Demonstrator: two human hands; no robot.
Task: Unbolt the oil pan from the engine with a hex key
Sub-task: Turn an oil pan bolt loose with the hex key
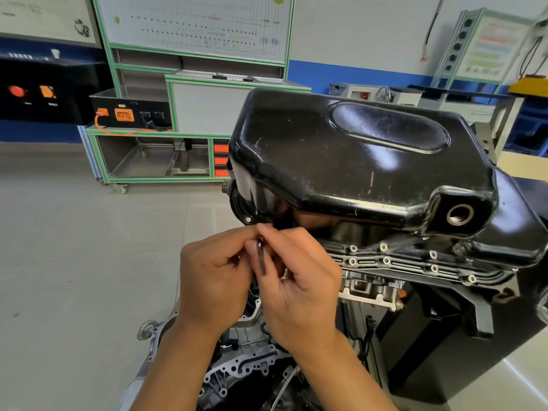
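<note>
The engine [246, 348] sits upside down on its stand, so the black oil pan [355, 155] faces upward, rising just above and beyond both hands. That puts its flange within easy reach from the side.

The hands meet at the near left corner of the pan, close under its rim. Between them stands the hex key [261, 256], a slim dark rod held nearly upright, with its upper end hidden among the fingertips. The right hand [299, 280] has its fingers curled and pinches the upper part of the key between thumb and forefinger. The left hand [213, 271], fingers also curled, closes its thumb and fingertips on the same spot from the other side. A two-handed pinch like this suits fine work, probably seating the key's tip in a bolt head or spinning it once the bolt runs loose. The bolt itself is hidden behind the fingers, so I cannot tell whether the key is engaged.

To the right of the hands, the flange bolts [383, 247] show as a line of small bright heads along the pan's edge, seemingly in place, so most of the unbolting looks to be ahead. Further right and higher, the drain hole [460, 214] stands open with no plug in it, which suggests the oil is already out
</note>
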